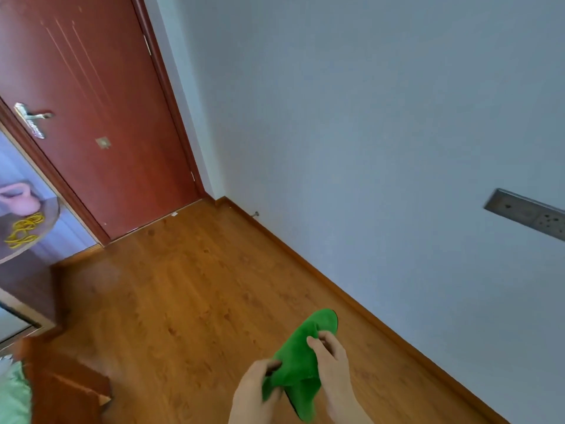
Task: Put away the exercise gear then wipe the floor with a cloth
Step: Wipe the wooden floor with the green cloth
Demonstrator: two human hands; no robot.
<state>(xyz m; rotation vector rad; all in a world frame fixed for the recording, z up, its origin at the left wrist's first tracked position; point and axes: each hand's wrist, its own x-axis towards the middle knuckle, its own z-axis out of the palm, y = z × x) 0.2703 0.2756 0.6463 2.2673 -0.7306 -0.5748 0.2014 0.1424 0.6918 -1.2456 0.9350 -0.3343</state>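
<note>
Seemingly ready to wipe, both hands hold the green cloth [301, 359] above the wooden floor [183, 301] near the wall: the left hand [255, 387] pinches its lower bunch, the right hand [331, 362] grips its upper edge. Soft, light and floppy, it probably handles best bunched into the palm.

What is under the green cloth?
The green cloth is held up by the left hand and right hand. Below it is wooden floor. The floor patch directly behind the cloth is hidden.
</note>
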